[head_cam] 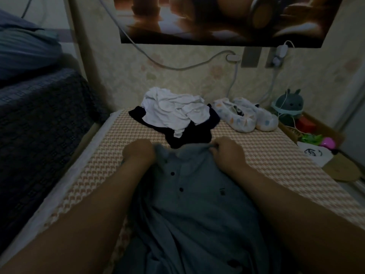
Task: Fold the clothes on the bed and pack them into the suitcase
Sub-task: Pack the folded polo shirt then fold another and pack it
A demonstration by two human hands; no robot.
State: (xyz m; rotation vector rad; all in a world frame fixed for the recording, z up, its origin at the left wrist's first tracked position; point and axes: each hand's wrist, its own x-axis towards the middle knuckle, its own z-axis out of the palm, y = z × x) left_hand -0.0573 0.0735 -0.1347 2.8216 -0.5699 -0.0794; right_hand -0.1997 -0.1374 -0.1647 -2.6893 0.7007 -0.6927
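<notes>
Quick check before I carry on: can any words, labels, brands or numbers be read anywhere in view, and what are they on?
Nothing here can be read as text.
Grey shirt: small dark mark on the chest, too small to read.
White bag: black scrawl, not legible as letters.
Poster: blurred picture, no words visible.

We lose the shirt at the bottom edge, where its lower part runs out of view, and our forearms cover its sides. The left hand shows only its back, so we cannot tell whether its fingers grip the cloth. The right hand has its fingertips buried in the collar fold. The dark garment lies mostly under the white garment (its kind is beyond us). The poster is cut off at the top and blurred.
</notes>
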